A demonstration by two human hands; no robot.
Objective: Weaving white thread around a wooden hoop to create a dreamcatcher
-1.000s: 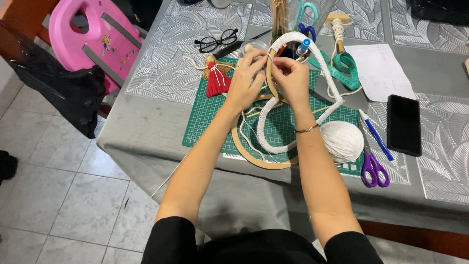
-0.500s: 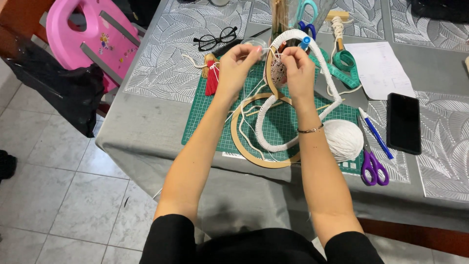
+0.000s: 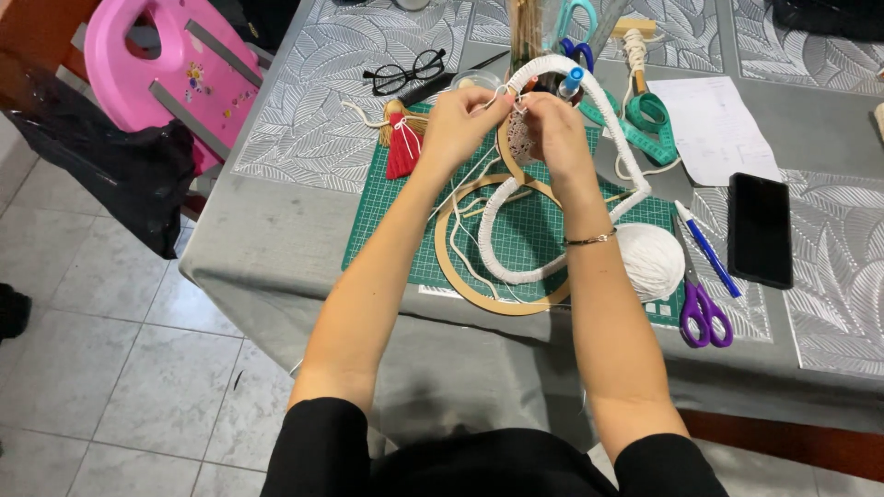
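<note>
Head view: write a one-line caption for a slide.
Both hands, left hand and right hand, work white cord on a cord-wrapped hoop above a green cutting mat, beside a yarn ball.

black phone (image 3: pixel 761 229), purple scissors (image 3: pixel 704 315), glasses (image 3: pixel 403 72), pink chair (image 3: pixel 166 69)

White yarn ball (image 3: pixel 650 260); green grid cutting mat (image 3: pixel 387 221); purple scissors (image 3: pixel 704 317); red tassel (image 3: pixel 402 152); pink chair (image 3: pixel 170 69).

Yarn ball (image 3: pixel 650 260) lies on cutting mat (image 3: pixel 387 221), scissors (image 3: pixel 704 316) right.
</note>
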